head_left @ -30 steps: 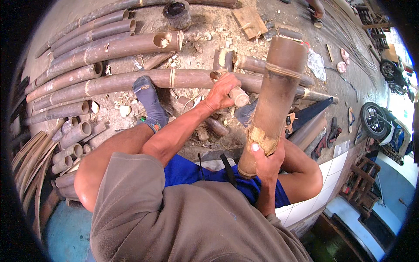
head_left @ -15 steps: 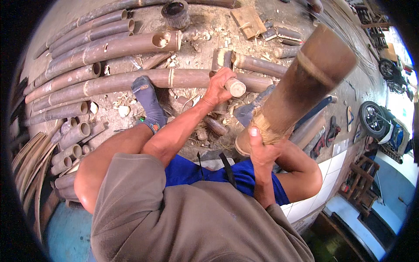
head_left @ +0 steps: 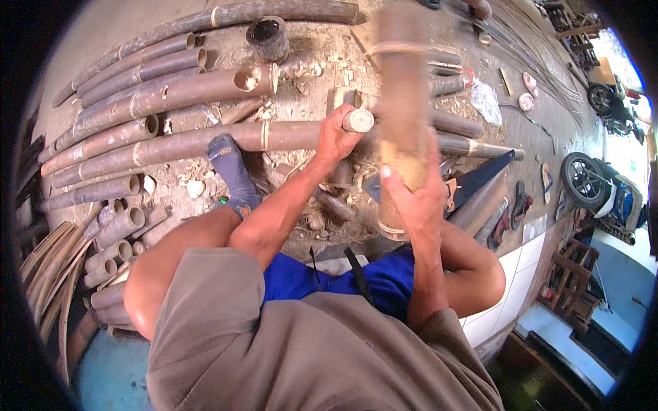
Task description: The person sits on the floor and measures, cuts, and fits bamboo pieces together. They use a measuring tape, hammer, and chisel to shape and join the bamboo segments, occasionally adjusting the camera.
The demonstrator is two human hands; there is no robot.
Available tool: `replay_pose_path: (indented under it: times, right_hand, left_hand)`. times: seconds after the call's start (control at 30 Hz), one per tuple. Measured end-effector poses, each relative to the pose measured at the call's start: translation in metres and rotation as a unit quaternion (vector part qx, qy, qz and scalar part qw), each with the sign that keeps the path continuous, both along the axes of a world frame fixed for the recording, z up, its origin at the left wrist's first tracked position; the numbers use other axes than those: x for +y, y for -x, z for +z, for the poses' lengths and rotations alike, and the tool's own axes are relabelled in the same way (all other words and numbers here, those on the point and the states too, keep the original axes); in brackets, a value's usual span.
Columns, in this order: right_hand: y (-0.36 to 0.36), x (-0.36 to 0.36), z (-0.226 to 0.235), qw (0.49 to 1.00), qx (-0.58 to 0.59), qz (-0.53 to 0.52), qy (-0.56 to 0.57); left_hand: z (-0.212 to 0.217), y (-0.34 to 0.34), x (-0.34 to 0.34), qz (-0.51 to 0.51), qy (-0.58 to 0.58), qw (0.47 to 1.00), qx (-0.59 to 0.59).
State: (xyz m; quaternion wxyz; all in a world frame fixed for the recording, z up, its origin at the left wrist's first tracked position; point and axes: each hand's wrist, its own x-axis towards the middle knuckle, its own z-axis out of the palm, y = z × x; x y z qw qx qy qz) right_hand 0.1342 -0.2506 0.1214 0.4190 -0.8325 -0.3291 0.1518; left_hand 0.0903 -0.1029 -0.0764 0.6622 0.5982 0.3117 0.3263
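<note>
My left hand [head_left: 334, 139] is closed around a tool with a round handle [head_left: 358, 120]. The handle's pale flat end faces up, and its lower part is hidden. Under that hand lies a long brown bamboo pole [head_left: 199, 140], with my socked left foot [head_left: 229, 161] against it. My right hand [head_left: 419, 198] grips a thick bamboo mallet [head_left: 403, 96] at its pale, pared-down grip. The mallet's broad head is blurred by motion and stands upward, just right of the handle's end, apart from it in the picture. Its lower end [head_left: 392, 229] shows below my hand.
More bamboo poles [head_left: 178, 89] lie side by side at the left. Short bamboo tubes [head_left: 113, 253] and split strips [head_left: 51, 274] lie near my left knee. A handsaw [head_left: 480, 179] rests at the right. A dark pot [head_left: 268, 38] stands at the back; chips litter the floor.
The bamboo mallet has swung left from its tilt toward the right and now stands nearly upright, closer to the handle. My left hand has shifted slightly, still holding the handle.
</note>
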Motion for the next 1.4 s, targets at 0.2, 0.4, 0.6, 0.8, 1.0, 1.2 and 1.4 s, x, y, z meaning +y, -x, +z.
replay_pose_path:
  times: [0.2,0.4,0.6,0.8,1.0,1.2,1.4]
  right_hand:
    - [-0.023,0.02,-0.002,0.989,-0.001,0.054,0.14]
    - [-0.032,0.025,-0.011,0.968,-0.046,0.098,0.227]
    - [-0.032,0.044,0.001,0.995,0.021,0.041,0.086]
    - [-0.02,0.003,0.011,0.988,0.036,0.052,0.138]
    - [0.005,-0.055,0.01,0.989,0.13,-0.06,0.042]
    - [0.011,-0.088,-0.002,0.981,0.184,-0.058,0.028]
    - [0.016,-0.082,0.004,0.983,0.176,-0.052,0.032]
  left_hand:
    - [0.006,-0.005,0.011,0.014,-0.051,0.998,-0.018]
    - [0.007,-0.004,0.019,-0.027,0.04,0.999,-0.001]
    - [0.0,-0.006,0.028,-0.043,0.113,0.99,-0.075]
    - [0.012,0.004,-0.009,0.176,0.045,0.983,-0.009]
    - [0.01,0.004,-0.037,-0.082,-0.302,0.95,-0.013]
    - [0.005,0.0,-0.021,-0.177,-0.311,0.933,-0.05]
    - [0.012,-0.002,-0.016,-0.204,-0.332,0.919,-0.052]
